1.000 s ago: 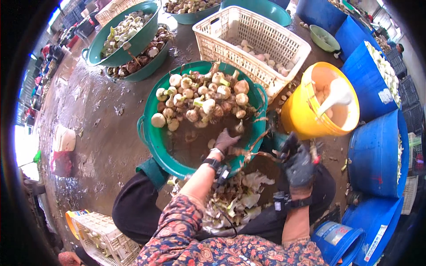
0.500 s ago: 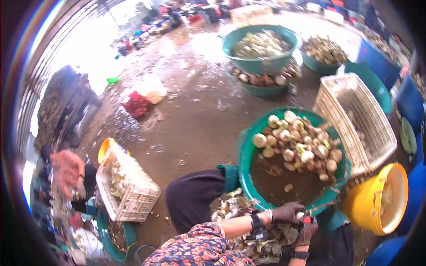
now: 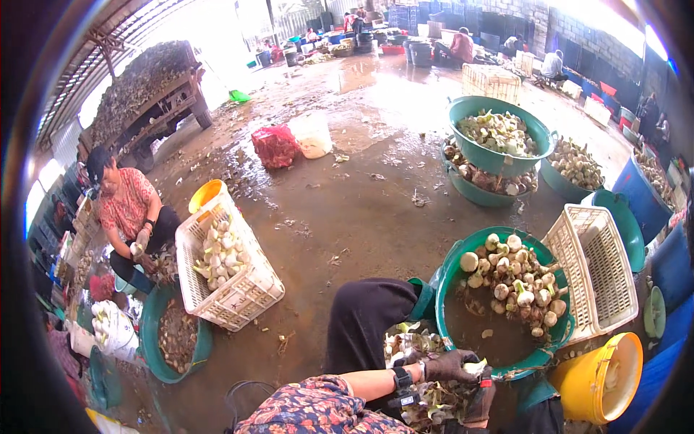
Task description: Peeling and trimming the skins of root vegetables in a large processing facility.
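My left hand (image 3: 450, 366), in a dark glove, is closed around a pale garlic bulb (image 3: 474, 367) above my lap. Close against it is my right hand (image 3: 480, 406), also gloved, its fingers curled. A small red piece (image 3: 486, 374) shows at the right hand; what it belongs to is hidden. Peeled skins and stalk scraps (image 3: 439, 401) lie below both hands, across my lap. Just beyond my knees stands a green tub (image 3: 442, 307), with stemmed garlic bulbs (image 3: 517, 278) heaped toward its far side.
A white crate (image 3: 606, 271) and yellow bucket (image 3: 571, 376) stand right of the tub. To the left are another crate (image 3: 242, 304) of garlic, a green basin (image 3: 150, 329) and a seated co-worker (image 3: 130, 206). Stacked green tubs (image 3: 506, 163) stand farther back on wet floor (image 3: 347, 224).
The view has tilted up, bringing more background in. A thin, long piece that stuck out rightward from my hands no longer shows. The pale bulb shows more plainly in my left hand.
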### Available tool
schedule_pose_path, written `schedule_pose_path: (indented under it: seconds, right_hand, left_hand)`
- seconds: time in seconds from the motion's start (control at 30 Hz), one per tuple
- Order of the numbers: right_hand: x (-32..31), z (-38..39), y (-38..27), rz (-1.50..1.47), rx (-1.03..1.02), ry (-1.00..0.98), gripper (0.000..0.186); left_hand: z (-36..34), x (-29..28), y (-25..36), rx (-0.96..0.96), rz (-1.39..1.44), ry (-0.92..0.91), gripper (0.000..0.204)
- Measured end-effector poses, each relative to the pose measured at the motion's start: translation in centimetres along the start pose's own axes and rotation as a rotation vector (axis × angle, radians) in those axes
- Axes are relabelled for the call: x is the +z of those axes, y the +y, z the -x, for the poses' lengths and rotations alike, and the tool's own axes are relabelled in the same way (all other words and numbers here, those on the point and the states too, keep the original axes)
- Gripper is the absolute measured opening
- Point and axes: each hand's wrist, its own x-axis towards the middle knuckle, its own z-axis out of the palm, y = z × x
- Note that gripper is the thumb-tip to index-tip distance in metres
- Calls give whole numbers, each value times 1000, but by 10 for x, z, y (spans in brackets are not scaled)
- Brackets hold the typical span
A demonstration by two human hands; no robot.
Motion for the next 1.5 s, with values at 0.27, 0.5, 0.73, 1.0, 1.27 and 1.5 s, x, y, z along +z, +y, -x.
schedule_pose_path:
  seconds: [0.27,0.5,0.73,1.0,1.27,1.5]
  right_hand:
    - [-40,2,47,-564,464,-119,44]
    - [-82,1,70,217,76,-241,33]
    - [5,26,-46,237,-94,-328,54]
    - [10,33,-30,1156,-838,5,47]
    - [-24,-4,20,-582,25,94,20]
    - [-53,-16,34,-681,233,118,32]
  left_hand:
    - [14,7,-6,407,-545,116,59]
    - [2,17,-88,233,139,-102,29]
    - [20,-34,-1,-65,-63,-26,28]
    - [32,-26,10,345,-423,45,36]
    - [45,-28,39,-224,294,-89,24]
    - [51,-32,60,-194,-273,-497,28]
